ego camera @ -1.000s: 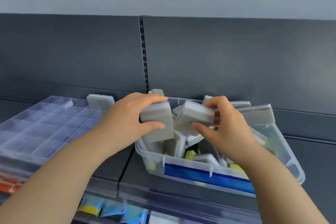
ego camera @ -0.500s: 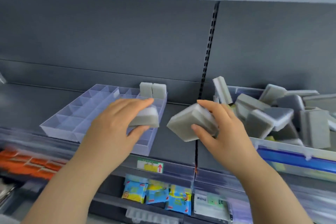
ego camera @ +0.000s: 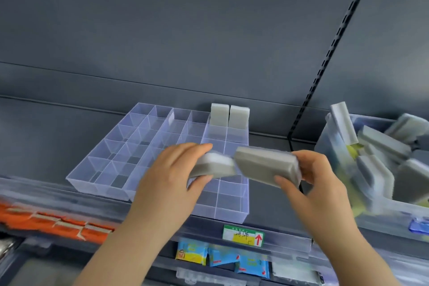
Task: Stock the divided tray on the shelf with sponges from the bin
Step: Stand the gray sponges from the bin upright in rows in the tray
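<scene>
**A:** Where are the hands?

**B:** Both are raised over the right end of the divided tray [ego camera: 97,187], which lies flat on the shelf [ego camera: 274,204]. The left hand [ego camera: 171,176] grips a grey sponge [ego camera: 213,167]. Its fingers [ego camera: 197,148] curl over the top with the thumb beneath, clamped on it. The right hand [ego camera: 318,183] grips a second sponge [ego camera: 267,166], with fingers wrapped round the far end and the thumb pressed on the near face.

**A:** Do those two touch?

**B:** Their inner ends meet or very nearly do, but blur hides which. The second sponge lies at 3 o'clock from the grey sponge and is tilted.

**A:** What is in the tray?

**B:** A pair of upright sponges [ego camera: 228,116] stands side by side, touching, in the two compartments at the far right corner. That is 12 o'clock from the hands.

**A:** And the bin?

**B:** The clear bin [ego camera: 328,146] sits on the same shelf at 3 o'clock from the tray, apart from it. It is heaped with loose sponges [ego camera: 380,141] lying at all angles.

**A:** What else is there?

**B:** A black slotted upright [ego camera: 325,62] runs up the grey back panel at 1 o'clock. On the shelf lip, at 6 o'clock from the tray's right end, there is a green-and-yellow label [ego camera: 242,235] with a red arrow. Blue packets [ego camera: 232,260] sit below it, and orange packs [ego camera: 46,220] lie at 8 o'clock.
</scene>
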The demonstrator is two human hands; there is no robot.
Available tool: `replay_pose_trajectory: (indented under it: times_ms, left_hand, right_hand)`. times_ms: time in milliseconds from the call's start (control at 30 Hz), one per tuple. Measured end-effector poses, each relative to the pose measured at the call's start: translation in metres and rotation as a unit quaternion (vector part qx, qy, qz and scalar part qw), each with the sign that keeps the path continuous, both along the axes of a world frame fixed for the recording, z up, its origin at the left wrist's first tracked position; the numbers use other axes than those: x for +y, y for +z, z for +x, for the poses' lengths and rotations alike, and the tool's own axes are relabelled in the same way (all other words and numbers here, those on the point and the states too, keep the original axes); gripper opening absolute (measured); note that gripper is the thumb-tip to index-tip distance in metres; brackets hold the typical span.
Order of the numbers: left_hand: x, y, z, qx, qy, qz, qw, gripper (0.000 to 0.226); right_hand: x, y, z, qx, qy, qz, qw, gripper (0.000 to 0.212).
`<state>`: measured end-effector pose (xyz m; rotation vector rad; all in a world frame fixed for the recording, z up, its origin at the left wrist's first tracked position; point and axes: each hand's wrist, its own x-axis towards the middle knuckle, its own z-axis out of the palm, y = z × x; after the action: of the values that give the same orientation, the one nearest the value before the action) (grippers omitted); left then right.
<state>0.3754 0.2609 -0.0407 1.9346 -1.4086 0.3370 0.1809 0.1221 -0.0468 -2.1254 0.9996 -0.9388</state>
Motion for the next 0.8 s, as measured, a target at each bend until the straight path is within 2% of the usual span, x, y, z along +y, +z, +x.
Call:
replay_pose_trajectory:
  times_ms: [267,400,567,800]
  left_hand:
    - [-0.073,-0.001,0.055,0.037,0.027,0.027,0.999,0.05]
    - [-0.103,0.002,0.08,0.035,0.036,0.059,0.997,0.05]
    - [-0.125,0.004,0.104,0.042,0.039,0.077,0.995,0.052]
    - [-0.147,-0.001,0.128,0.055,0.003,0.092,0.994,0.048]
  right_hand:
    - [-0.09,0.003,0.064,0.008,-0.008,-0.025,1.0,0.048]
    - [-0.128,0.002,0.098,0.084,0.021,-0.06,0.994,0.044]
    - [-0.144,0.0,0.124,0.171,0.072,-0.06,0.981,0.044]
    - [-0.145,-0.002,0.145,0.281,0.067,-0.085,0.954,0.046]
